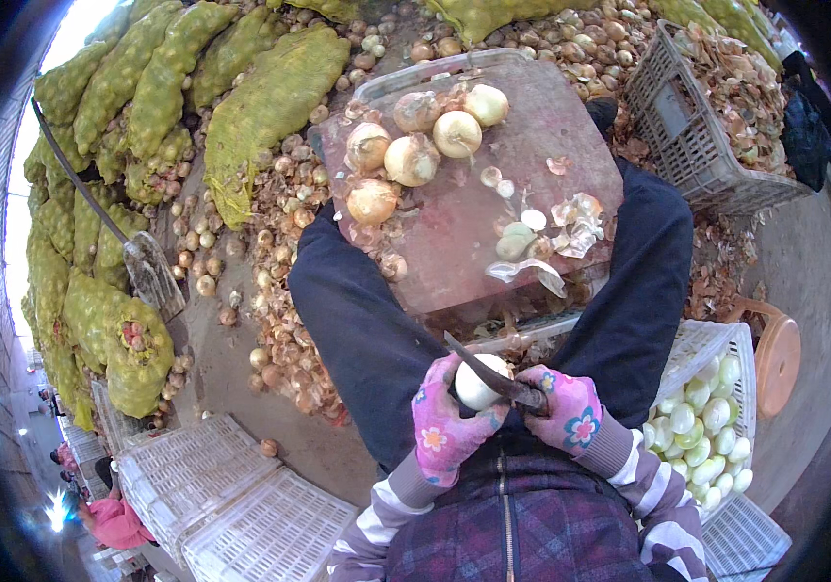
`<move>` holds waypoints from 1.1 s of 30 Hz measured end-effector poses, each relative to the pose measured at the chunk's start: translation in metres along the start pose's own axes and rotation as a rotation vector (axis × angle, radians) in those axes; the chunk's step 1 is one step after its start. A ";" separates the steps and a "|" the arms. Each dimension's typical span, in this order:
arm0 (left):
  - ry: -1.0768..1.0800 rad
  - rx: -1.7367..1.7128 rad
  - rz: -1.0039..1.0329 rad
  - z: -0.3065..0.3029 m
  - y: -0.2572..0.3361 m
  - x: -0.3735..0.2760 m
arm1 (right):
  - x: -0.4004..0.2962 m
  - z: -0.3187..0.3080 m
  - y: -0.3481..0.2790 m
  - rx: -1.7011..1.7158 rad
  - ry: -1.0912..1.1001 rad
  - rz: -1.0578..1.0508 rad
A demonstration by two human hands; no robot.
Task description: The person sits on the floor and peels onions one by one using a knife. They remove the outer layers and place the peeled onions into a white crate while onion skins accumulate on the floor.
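Note:
In the head view, my left hand (448,429), in a pink flowered glove, is closed around a peeled white onion (479,384). My right hand (562,409), gloved alike, grips the handle of a curved knife (489,375). Its dark blade lies across the onion, the tip pointing up and left. Beyond my knees a reddish board (452,240) rests on a crate. Several unpeeled onions (412,160) are grouped on its far left part. Loose skins (580,222) and small onion trimmings (517,240) lie on its right side.
A crate of peeled onions (706,429) stands at my right, near an orange plastic stool (779,364). Onion skins fill another crate (684,124). Yellow mesh sacks (270,109), a shovel (150,269) and loose onions are on the left. White crates (240,502) sit low left; a person in pink (118,522) is behind.

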State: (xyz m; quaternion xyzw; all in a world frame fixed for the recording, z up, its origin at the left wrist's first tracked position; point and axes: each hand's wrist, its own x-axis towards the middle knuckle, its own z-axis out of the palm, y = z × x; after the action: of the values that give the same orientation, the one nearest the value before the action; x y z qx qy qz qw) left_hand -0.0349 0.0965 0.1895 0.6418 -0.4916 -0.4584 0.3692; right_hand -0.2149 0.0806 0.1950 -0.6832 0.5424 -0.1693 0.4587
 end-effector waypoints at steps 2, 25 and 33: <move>0.022 -0.038 -0.049 0.002 0.003 -0.001 | 0.001 0.003 0.004 0.035 0.008 0.054; 0.082 0.241 0.242 0.006 0.018 0.002 | 0.020 0.008 0.000 0.479 0.250 0.074; 0.008 -0.286 -0.026 0.011 -0.001 0.000 | 0.019 0.008 0.027 0.568 0.269 0.317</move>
State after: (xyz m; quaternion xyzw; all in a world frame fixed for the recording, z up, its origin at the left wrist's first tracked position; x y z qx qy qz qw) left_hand -0.0446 0.0965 0.1853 0.5907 -0.4115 -0.5261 0.4527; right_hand -0.2177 0.0672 0.1638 -0.4072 0.6285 -0.3285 0.5755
